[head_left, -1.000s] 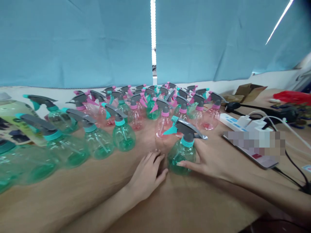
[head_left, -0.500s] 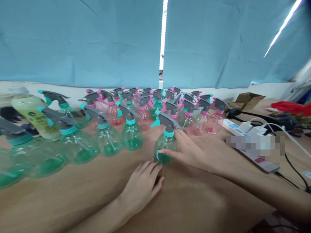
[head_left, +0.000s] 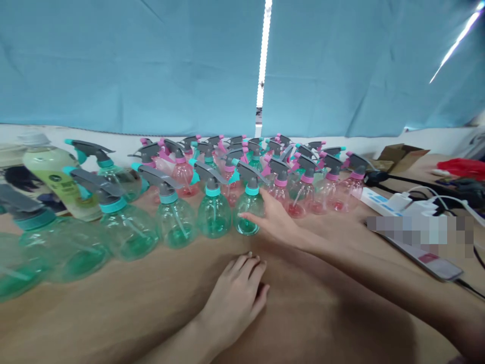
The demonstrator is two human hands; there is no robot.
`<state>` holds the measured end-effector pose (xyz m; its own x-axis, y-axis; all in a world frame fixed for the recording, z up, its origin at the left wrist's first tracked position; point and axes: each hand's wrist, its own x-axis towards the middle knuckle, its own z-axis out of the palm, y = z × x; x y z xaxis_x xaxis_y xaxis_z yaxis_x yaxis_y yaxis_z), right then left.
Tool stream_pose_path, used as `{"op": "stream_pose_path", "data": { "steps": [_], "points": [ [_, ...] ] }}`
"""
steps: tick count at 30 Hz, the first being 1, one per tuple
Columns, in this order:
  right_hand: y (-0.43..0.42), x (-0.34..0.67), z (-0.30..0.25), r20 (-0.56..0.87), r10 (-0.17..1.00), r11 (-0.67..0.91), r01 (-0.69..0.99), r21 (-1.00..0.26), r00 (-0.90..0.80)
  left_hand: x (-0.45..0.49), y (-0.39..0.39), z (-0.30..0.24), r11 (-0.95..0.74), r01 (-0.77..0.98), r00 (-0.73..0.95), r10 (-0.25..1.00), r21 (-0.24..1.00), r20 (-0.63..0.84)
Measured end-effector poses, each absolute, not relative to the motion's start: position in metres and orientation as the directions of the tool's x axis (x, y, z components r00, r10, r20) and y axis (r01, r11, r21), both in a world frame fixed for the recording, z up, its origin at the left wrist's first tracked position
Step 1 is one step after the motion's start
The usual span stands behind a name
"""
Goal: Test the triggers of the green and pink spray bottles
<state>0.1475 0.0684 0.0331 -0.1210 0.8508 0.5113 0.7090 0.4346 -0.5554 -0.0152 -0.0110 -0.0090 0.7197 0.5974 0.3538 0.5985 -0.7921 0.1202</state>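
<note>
My right hand (head_left: 276,218) is wrapped round a clear green spray bottle (head_left: 248,210) with a turquoise collar and grey trigger head. This bottle stands at the right end of a front row, close beside another green spray bottle (head_left: 214,215). More green bottles, one a large blurred spray bottle (head_left: 68,247), continue the row to the left. My left hand (head_left: 242,285) lies palm down on the table (head_left: 159,303) in front of the bottles, fingers stretched and slightly curled, holding nothing. Behind stand several pink spray bottles (head_left: 280,192) mixed with green ones.
A tall bottle with a yellow-green label (head_left: 60,177) stands at the left back. On the right are a white power strip (head_left: 379,202) with chargers and cables, a phone (head_left: 435,260), an open cardboard box (head_left: 403,157) and a red bag (head_left: 460,169). A blue curtain (head_left: 151,65) hangs behind.
My right hand has moved the green bottle away from me and leftward, up beside the row's end. My left hand stays on the table, now apart from that bottle. The view has shifted slightly.
</note>
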Motion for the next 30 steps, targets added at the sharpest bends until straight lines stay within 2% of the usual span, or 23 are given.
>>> {"op": "stream_pose_path", "data": {
  "steps": [9, 22, 30],
  "points": [
    [0.08, 0.142, 0.034, 0.511, 0.849, 0.454, 0.681, -0.574, -0.136, -0.016, -0.011, -0.008, -0.794, 0.594, 0.728, 0.599, 0.129, 0.333],
    [0.074, 0.141, 0.032, 0.456, 0.883, 0.394, 0.71, -0.585, -0.114, -0.017, -0.01, -0.012, -0.79, 0.603, 0.721, 0.598, 0.108, 0.349],
    [0.048, 0.175, 0.024, 0.615, 0.771, 0.535, 0.691, -0.486, -0.165, -0.019, -0.01, -0.012, -0.794, 0.599, 0.723, 0.593, 0.106, 0.356]
  ]
}}
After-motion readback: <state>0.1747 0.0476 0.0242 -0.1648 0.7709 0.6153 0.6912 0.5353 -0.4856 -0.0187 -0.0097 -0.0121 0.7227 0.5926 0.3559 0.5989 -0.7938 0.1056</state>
